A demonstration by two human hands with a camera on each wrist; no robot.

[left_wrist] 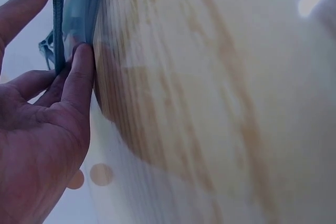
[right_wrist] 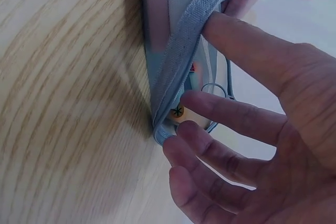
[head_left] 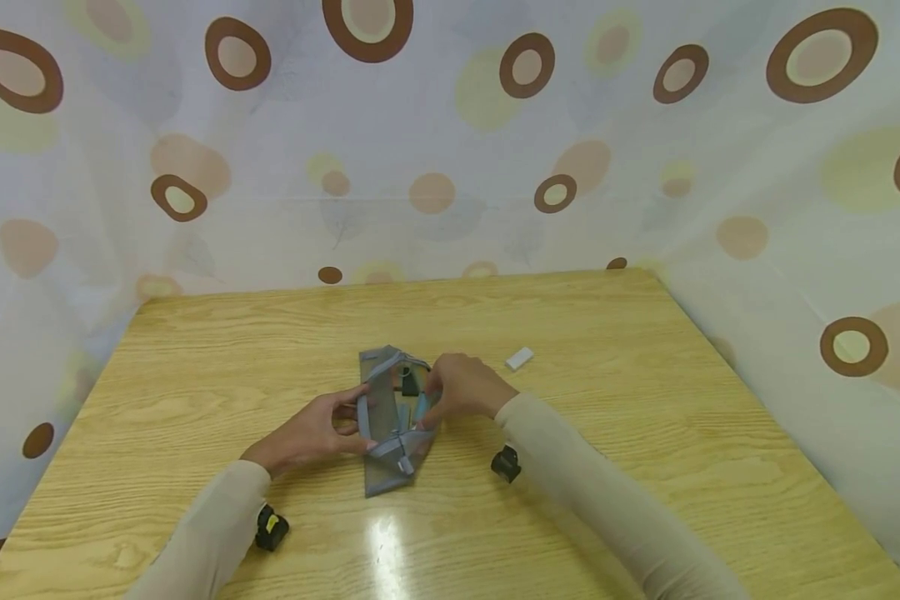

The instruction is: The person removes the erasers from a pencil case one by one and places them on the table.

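Note:
A grey-blue see-through zippered pouch lies on the table with its zipped mouth spread open. My left hand grips its left rim, thumb near the front end; in the left wrist view the fingers press on the pouch's side. The right hand holds the opposite rim, and in the right wrist view its thumb and bent fingers are at the zipper edge. Inside the pouch are a black item, a light-blue item and an orange piece with a black star mark. Their kinds are unclear.
A small white block, possibly an eraser, lies on the wooden table to the right of the pouch. A curtain with brown ring patterns hangs behind and at the sides. Both wrists wear small black devices.

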